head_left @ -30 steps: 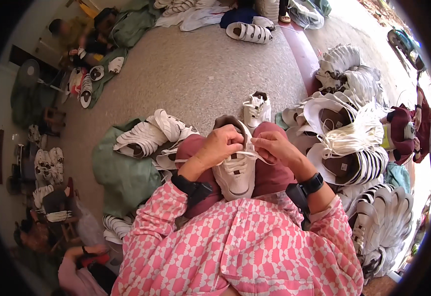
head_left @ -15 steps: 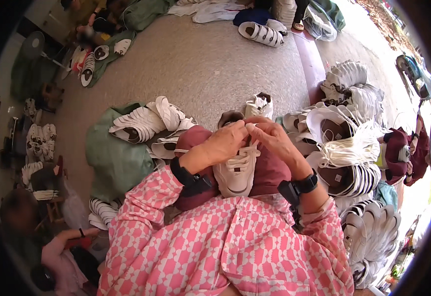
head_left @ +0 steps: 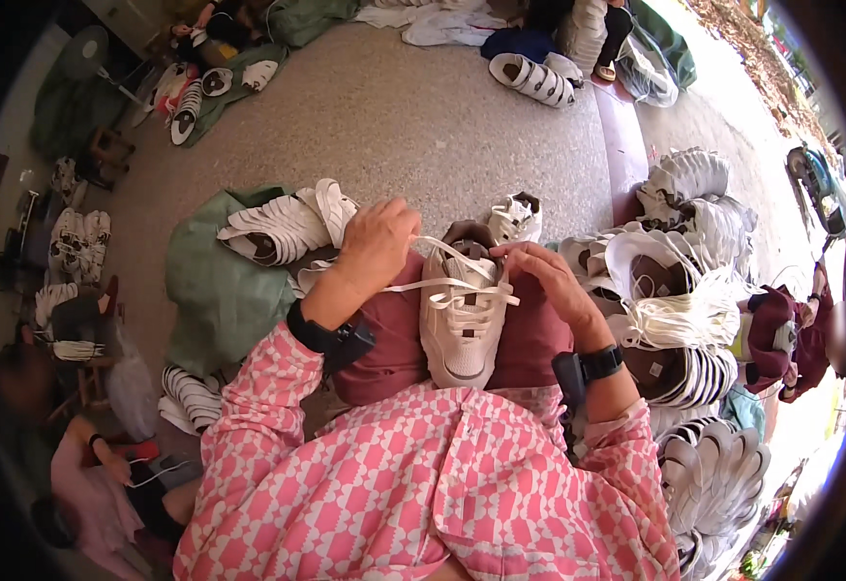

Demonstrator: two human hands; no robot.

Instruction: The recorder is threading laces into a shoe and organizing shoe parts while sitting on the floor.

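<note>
A cream and white shoe (head_left: 462, 339) lies between my knees, toe toward me, with its brown-lined opening facing away. White flat shoelace (head_left: 433, 283) criss-crosses its front, and loose lengths stretch to the left. My left hand (head_left: 377, 247), left of the shoe opening, is closed on one lace end and holds it taut. At the right side of the opening, the bent fingers of my right hand (head_left: 546, 276) pinch the lace by the eyelets; the fingertips are partly hidden. Just beyond stands another laced white shoe (head_left: 515, 218).
To the left, stacked white shoe uppers (head_left: 273, 232) lie on a green sack (head_left: 215, 281). More uppers (head_left: 650, 257) and a bundle of white laces (head_left: 684, 315) are piled at my right. Other people sit at the left edge, a seated person's pink sleeve (head_left: 79, 474) among them.
My hands were together over the shoe opening; now they are apart. The left hand has moved left, drawing a lace end out, while the right stays by the shoe. The view has shifted slightly.
</note>
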